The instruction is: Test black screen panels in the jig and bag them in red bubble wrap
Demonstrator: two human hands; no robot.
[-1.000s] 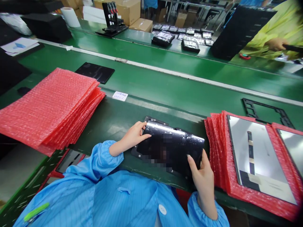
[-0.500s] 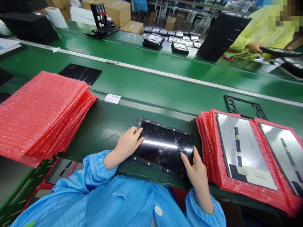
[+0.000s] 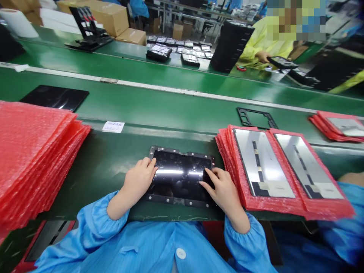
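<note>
A glossy black display panel (image 3: pixel 179 178) lies face up on a dark flat jig (image 3: pixel 167 200) dotted with pale round spots along its border. Bubble-like marks and bright reflections show on the glass. My left hand (image 3: pixel 140 177) grips the panel's left edge, thumb on the glass and fingers curled at the rim. At the right edge, my right hand (image 3: pixel 223 187) has its thumb and forefinger on the glass, with the other fingers bent by the border. The undersides of the fingers are hidden.
Red bubble-wrap sleeves (image 3: pixel 34 151) are piled at left; another red stack (image 3: pixel 298 203) at right bears two silver-backed panels (image 3: pixel 264 163). Beyond are a dark panel (image 3: pixel 57 98), a paper label (image 3: pixel 113 127) and a black frame (image 3: pixel 257 117). A co-worker in yellow (image 3: pixel 261 41) handles a part across the bench.
The panel's right side, raised and covering the jig's right border before, has come down onto the jig. My right hand has lowered with it. The camera view has turned to the right.
</note>
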